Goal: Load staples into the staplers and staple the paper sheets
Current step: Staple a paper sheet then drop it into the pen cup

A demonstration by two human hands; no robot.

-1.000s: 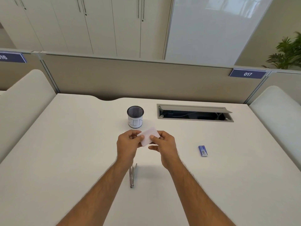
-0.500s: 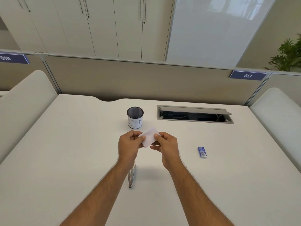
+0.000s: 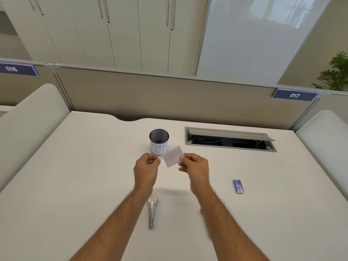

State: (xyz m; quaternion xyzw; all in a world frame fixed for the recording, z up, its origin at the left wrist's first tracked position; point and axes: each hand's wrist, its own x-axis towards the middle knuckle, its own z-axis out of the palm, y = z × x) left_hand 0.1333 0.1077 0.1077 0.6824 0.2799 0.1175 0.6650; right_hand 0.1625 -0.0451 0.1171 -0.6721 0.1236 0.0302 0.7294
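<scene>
My right hand (image 3: 195, 166) pinches a small white paper sheet (image 3: 172, 156) by its right edge and holds it above the desk. My left hand (image 3: 146, 166) is just left of the paper with its fingers curled and nothing visibly in them; a narrow gap separates it from the sheet. A metal stapler (image 3: 152, 212), swung open into thin strips, lies on the desk between my forearms. A small blue staple box (image 3: 238, 186) lies on the desk to the right.
A black mesh pen cup (image 3: 159, 141) with a white label stands just behind the paper. An open cable hatch (image 3: 228, 139) is set into the white desk (image 3: 75, 185) at the back right. Beige partition panels enclose the desk.
My left hand has let go of the paper sheet and drawn slightly left. The right hand alone holds the sheet now, a little further right.
</scene>
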